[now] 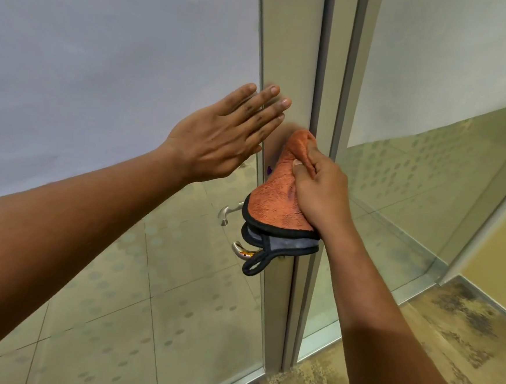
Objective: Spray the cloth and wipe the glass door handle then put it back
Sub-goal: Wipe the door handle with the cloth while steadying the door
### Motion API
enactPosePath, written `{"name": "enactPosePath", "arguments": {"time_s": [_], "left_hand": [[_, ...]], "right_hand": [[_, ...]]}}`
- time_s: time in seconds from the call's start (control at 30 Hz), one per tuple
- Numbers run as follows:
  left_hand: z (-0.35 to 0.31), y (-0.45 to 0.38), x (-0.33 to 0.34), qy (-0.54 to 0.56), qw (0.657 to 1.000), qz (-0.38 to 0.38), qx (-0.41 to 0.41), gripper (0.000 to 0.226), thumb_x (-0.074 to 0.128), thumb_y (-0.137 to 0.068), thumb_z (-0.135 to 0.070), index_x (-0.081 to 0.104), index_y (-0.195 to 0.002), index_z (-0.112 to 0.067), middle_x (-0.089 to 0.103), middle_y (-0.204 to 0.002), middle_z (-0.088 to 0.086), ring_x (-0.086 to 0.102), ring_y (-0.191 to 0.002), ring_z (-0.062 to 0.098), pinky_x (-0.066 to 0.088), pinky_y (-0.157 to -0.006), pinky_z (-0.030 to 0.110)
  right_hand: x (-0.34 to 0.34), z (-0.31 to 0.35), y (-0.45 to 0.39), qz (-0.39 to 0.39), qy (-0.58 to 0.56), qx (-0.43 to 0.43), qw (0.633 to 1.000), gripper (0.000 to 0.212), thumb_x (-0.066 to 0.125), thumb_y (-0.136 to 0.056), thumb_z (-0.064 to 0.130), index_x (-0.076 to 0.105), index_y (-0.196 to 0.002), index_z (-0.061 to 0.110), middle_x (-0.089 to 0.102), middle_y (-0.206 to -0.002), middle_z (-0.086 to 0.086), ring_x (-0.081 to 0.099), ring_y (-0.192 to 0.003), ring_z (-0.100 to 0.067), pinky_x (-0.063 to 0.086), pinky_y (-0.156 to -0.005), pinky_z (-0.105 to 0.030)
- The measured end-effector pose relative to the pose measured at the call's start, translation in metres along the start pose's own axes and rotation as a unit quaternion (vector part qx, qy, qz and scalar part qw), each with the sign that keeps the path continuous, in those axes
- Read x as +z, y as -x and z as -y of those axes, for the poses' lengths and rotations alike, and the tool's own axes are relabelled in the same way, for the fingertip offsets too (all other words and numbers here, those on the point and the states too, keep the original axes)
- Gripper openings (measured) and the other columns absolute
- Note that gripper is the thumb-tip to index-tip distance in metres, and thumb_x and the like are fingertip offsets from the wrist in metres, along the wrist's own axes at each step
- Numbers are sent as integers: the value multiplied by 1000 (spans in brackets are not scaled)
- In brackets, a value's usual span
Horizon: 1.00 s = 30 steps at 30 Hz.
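Left hand (220,134) is flat, fingers straight, w/ fingertips against the door frame (289,58) by the frosted glass (118,75). Right hand (321,191) has a tight grip on the orange cloth (275,199), bunched up, thumb pinching a fold, pressed to the frame just above the handle (242,250). Cloth's grey underside & black loop hang over the handle, hiding most of it.
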<state>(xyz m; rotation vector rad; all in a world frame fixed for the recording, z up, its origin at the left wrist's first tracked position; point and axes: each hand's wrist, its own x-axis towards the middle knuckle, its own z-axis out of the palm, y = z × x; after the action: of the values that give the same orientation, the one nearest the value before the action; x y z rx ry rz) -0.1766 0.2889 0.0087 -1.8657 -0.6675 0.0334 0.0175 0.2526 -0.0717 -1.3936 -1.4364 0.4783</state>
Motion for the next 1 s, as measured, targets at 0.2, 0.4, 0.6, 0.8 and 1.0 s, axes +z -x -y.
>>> {"name": "enactPosePath", "arguments": {"time_s": [0.2,0.4,0.6,0.8,1.0], "left_hand": [[0,0,1,-6,1000,-6,3,62,2,-110,-34,-2,-162,0,-4,-169,22,0,-158,38,7,-129,50],[0,0,0,5,1000,-4,-2,63,-1,-108,-34,-2,-162,0,-4,-169,23,-1,-158,38,6,-129,50],[-1,0,1,-1,1000,-1,2,63,-4,-107,-33,-6,-161,0,-6,-169,23,-2,-158,38,5,-129,50],[-1,0,3,-11,1000,-9,1,63,3,-109,-33,-6,-161,2,-4,-169,24,0,-157,39,8,-129,51],[-2,0,0,-16,1000,7,-1,64,-1,-108,-35,-11,-160,1,-11,-167,25,-6,-157,39,4,-129,51]], "right_hand": [[-7,-6,4,71,-35,9,997,42,53,-96,22,58,-137,32,69,-124,12,63,-111,-10,47,-97,-27],[-22,-4,-7,34,-114,29,992,35,58,-95,23,66,-127,34,73,-107,15,67,-100,-7,51,-92,-31],[-8,-1,-10,18,-144,29,989,40,57,-97,21,59,-137,28,68,-111,22,64,-106,-2,50,-99,-31],[3,2,3,22,-117,10,993,39,57,-97,18,61,-135,23,67,-123,5,62,-112,-12,46,-99,-27],[-13,-6,14,82,-151,80,982,31,57,-96,16,72,-114,36,74,-108,8,69,-98,-13,54,-90,-32]]}}
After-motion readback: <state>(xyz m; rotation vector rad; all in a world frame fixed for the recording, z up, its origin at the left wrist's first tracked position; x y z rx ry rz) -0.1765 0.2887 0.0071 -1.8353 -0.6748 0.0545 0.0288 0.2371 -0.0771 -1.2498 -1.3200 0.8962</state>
